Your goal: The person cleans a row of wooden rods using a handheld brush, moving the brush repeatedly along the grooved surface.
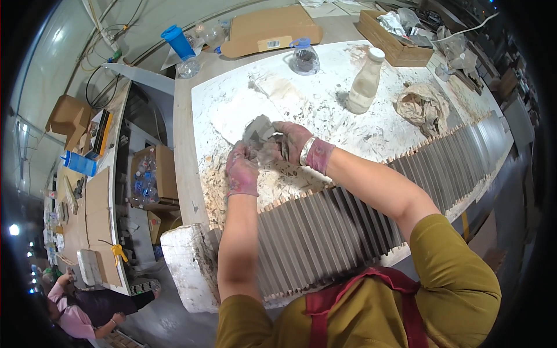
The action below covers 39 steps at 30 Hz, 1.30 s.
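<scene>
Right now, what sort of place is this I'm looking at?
Most likely a craft or small-factory workshop. Both gloved hands, left hand and right hand, work a grey piece on a paste-smeared worktable. A long row of grey slats lines its near edge, and cardboard boxes sit behind.

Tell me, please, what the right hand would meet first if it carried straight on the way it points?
Most likely the grey piece that the right hand already touches, then the left hand just beyond; depth is hard to judge.

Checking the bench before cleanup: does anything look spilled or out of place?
Pale crumbly debris is scattered across the white worktop beneath both gloved hands, and a crumpled beige rag lies loose beside the upright white bottle.
</scene>
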Each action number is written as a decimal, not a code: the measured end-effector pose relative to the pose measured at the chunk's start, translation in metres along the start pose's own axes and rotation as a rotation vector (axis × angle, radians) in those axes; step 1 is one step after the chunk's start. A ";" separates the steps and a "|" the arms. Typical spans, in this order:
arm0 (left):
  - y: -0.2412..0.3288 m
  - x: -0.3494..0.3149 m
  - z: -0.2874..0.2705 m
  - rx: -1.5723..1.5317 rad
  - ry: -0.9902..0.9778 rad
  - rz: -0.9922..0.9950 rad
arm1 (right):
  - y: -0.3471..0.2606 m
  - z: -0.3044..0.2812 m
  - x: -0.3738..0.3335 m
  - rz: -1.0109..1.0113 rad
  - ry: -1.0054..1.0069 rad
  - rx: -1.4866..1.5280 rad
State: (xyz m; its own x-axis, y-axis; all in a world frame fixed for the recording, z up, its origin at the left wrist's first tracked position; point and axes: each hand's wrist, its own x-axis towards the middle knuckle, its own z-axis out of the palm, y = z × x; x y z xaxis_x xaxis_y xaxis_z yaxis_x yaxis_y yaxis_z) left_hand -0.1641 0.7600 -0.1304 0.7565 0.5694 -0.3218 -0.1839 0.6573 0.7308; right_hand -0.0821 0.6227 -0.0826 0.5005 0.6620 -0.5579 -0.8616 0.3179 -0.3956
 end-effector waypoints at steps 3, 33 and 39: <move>0.004 -0.004 -0.001 -0.137 -0.216 -0.083 | -0.006 -0.002 -0.007 -0.055 0.016 -0.014; 0.031 0.010 0.026 0.434 -0.148 0.469 | -0.016 -0.016 -0.014 -0.787 0.087 -1.360; 0.027 -0.005 0.032 0.895 -0.177 0.644 | -0.010 0.019 0.005 -1.003 0.217 -1.560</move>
State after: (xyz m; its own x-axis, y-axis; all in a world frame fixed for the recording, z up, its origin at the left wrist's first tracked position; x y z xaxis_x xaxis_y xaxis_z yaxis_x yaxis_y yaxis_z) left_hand -0.1529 0.7592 -0.0898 0.7745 0.5504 0.3116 -0.1096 -0.3685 0.9232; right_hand -0.0727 0.6355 -0.0678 0.8162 0.5186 0.2547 0.5055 -0.4274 -0.7496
